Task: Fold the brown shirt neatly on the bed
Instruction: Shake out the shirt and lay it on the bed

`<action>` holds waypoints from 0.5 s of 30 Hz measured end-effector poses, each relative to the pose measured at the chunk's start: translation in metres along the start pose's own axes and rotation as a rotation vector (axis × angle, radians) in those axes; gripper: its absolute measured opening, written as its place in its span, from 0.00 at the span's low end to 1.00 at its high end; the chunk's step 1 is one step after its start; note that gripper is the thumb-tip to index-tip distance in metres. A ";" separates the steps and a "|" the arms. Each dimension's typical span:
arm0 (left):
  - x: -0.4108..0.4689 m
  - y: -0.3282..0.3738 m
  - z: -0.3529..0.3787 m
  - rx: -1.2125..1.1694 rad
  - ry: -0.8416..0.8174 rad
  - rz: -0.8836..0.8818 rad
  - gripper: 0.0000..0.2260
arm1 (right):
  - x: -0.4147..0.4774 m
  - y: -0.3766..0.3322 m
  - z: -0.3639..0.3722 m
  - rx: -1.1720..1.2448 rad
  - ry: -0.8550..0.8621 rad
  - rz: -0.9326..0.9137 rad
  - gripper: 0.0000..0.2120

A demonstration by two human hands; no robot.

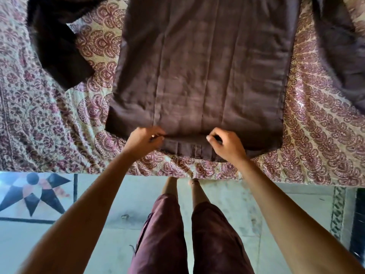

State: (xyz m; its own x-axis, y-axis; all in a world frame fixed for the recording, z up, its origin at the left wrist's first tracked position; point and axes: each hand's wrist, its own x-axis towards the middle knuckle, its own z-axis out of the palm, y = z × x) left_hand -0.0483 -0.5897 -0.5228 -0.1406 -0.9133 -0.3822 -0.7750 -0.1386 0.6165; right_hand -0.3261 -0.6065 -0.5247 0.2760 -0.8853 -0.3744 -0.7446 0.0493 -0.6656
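Fingers (158,132) of the left hand (143,140) and right hand (227,146) pinch the near hem of the brown shirt (207,66) on the bed (49,125).

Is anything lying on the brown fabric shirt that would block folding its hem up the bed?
Nothing visible. The left hand and right hand pinch the near hem of the brown shirt, and nothing lies on its spread body on the patterned bedspread.

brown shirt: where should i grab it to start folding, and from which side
Pinch the near hem at two points, coming from the near edge of the bed. The brown shirt lies flat with that hem closest; left hand and right hand pinch it there.
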 end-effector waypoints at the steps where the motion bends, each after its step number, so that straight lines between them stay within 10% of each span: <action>1: 0.006 0.005 -0.005 -0.017 0.037 -0.021 0.12 | 0.007 -0.005 -0.005 -0.008 0.068 0.006 0.11; 10: 0.045 0.021 0.015 0.585 0.242 0.183 0.09 | 0.037 -0.009 -0.003 -0.506 0.362 -0.186 0.11; 15: 0.007 0.033 0.051 0.468 0.202 0.480 0.07 | -0.006 0.001 0.018 -0.544 0.079 -0.457 0.10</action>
State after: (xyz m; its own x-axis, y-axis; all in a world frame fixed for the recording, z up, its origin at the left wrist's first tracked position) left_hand -0.1067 -0.5807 -0.5400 -0.4519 -0.8918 0.0214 -0.8461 0.4361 0.3064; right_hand -0.3176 -0.5928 -0.5355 0.6034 -0.7941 -0.0727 -0.7681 -0.5543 -0.3206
